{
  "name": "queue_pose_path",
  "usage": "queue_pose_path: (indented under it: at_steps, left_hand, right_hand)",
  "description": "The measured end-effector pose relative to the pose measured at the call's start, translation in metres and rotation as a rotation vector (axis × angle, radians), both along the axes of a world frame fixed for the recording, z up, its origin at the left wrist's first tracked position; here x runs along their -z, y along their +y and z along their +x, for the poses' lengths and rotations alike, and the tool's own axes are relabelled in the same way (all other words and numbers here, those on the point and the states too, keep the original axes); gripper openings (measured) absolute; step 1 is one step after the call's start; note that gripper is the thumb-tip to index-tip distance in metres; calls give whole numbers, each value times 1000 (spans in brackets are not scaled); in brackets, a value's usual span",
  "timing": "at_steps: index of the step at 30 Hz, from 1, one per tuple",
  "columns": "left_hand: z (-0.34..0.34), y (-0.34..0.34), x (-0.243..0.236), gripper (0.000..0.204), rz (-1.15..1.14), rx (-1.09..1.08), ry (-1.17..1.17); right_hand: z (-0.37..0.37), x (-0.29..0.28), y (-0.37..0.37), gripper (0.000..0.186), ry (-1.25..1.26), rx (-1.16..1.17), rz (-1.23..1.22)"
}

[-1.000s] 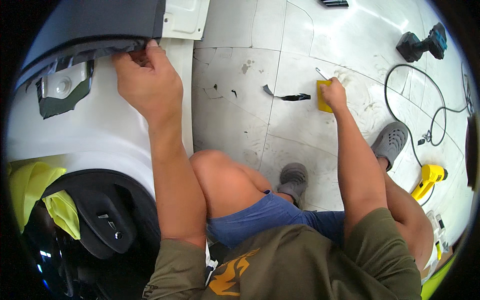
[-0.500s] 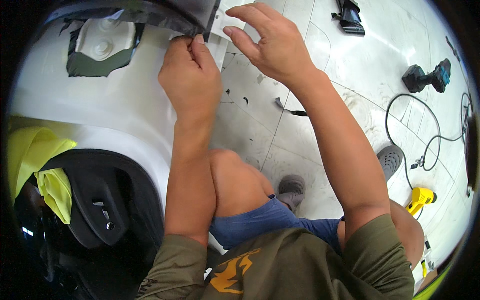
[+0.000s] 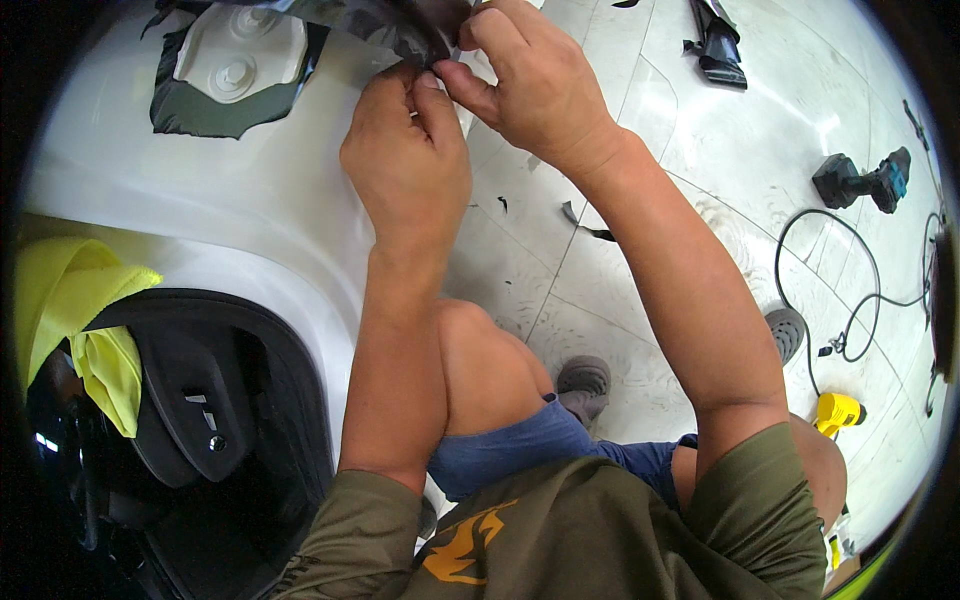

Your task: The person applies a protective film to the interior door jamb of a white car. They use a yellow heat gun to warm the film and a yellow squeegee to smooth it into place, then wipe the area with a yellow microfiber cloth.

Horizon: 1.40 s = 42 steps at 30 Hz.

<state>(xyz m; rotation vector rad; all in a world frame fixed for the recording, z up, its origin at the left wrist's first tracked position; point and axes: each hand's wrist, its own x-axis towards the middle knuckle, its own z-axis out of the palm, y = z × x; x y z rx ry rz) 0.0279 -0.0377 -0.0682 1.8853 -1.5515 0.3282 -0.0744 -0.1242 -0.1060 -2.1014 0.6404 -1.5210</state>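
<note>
A dark, glossy film (image 3: 425, 22) curls along the top edge of the view, over the end of a white car body panel (image 3: 240, 185). My left hand (image 3: 410, 150) pinches the film's lower edge between thumb and fingertips. Close against it, my right hand (image 3: 535, 95) grips the same film a little farther right, thumb and bent fingers closed on it. The two thumbs almost meet. To the left, a white metal plate with a round bolt (image 3: 235, 75) shows through a cutout in a dark film patch (image 3: 215, 118) on the panel.
Yellow cloths (image 3: 75, 285) hang at the car's opening, whose dark interior (image 3: 240, 480) lies lower left. On the tiled floor are a cordless drill (image 3: 865, 183), a black cable (image 3: 870, 265), a yellow heat gun (image 3: 838, 412), a crumpled black piece (image 3: 717, 45) and dark scraps (image 3: 585, 222).
My right hand, open and apart from the film before, has come in beside the left and closed on the film. My left hand keeps its pinch. The whole view has shifted slightly.
</note>
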Motion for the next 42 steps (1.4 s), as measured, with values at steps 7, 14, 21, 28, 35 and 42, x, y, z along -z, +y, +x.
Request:
queue_pose_path:
  at_steps: [7, 14, 21, 28, 35, 42]
  left_hand:
    - [-8, -2, -2, 13, -110, 46, 81]
    - [-5, -4, 0, 11, -142, 67, 144]
    - [-2, -3, 2, 4, -158, 65, 151]
    - [-5, 1, 3, 10, -178, 84, 378]
    - [-5, 1, -1, 16, -96, 41, 219]
    - [-3, 0, 6, 13, -128, 57, 295]
  right_hand:
    - [5, -1, -1, 27, -33, 23, -9]
    - [-6, -5, 4, 18, -82, -68, 84]
    - [2, -7, 10, 17, -66, 30, 69]
    - [6, -7, 12, 19, -64, 77, 42]
    - [-10, -9, 13, 19, -18, -43, 163]
    - [4, -1, 13, 20, -67, 152, 7]
